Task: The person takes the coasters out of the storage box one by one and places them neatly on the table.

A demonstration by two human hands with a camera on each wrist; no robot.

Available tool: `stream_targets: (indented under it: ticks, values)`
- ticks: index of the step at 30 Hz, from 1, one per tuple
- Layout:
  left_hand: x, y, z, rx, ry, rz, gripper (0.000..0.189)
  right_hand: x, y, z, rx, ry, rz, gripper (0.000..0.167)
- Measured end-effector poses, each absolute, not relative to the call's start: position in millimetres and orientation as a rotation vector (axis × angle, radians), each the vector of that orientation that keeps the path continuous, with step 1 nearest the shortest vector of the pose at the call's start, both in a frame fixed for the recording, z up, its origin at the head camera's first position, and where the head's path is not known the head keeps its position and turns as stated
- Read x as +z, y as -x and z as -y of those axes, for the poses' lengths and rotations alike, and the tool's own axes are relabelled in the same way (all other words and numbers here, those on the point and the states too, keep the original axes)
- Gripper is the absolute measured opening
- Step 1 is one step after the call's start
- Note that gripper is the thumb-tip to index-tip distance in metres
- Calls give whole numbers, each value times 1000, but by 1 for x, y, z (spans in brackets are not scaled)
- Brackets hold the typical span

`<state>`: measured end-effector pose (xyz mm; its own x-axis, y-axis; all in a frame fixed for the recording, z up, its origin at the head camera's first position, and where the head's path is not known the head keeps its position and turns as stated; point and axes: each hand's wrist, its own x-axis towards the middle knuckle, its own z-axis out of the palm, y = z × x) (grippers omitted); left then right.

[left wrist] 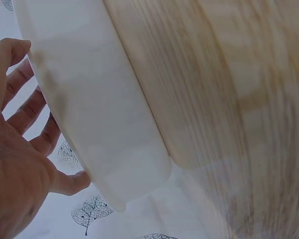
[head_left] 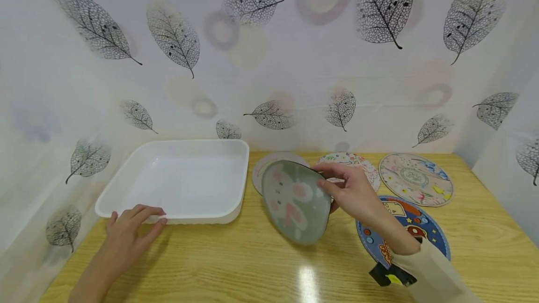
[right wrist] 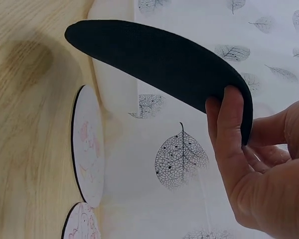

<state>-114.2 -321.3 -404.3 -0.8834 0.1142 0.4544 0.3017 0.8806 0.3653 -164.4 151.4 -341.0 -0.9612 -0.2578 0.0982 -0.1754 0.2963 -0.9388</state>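
Note:
My right hand (head_left: pixel 351 188) pinches a round green mat (head_left: pixel 294 219) with a pale rabbit print by its upper right edge. The mat is tilted and bends above the table; in the right wrist view its dark backing (right wrist: pixel 154 59) faces the camera, with fingers against it and the thumb side behind the edge. A white rectangular tray (head_left: pixel 236 212) stands at the left with nothing in it. My left hand (head_left: pixel 128 235) holds its near rim at the left, fingers over the edge and thumb outside, also seen in the left wrist view.
Behind the held mat lies a pale round mat (head_left: pixel 258 172), partly covered. A flowered mat (head_left: pixel 345 157), a beige patterned mat (head_left: pixel 414 179) and a blue cartoon mat (head_left: pixel 433 221) lie to the right on the wooden table (head_left: pixel 219 265). A leaf-print curtain (head_left: pixel 273 69) hangs behind.

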Motion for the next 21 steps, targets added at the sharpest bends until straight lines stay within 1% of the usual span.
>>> stream_targets:
  ticks: [21]
  values:
    - [-404, 115, 321, -577, 296, 2643, 14, -353, 157, -174, -1682, 275, -2402, 38]
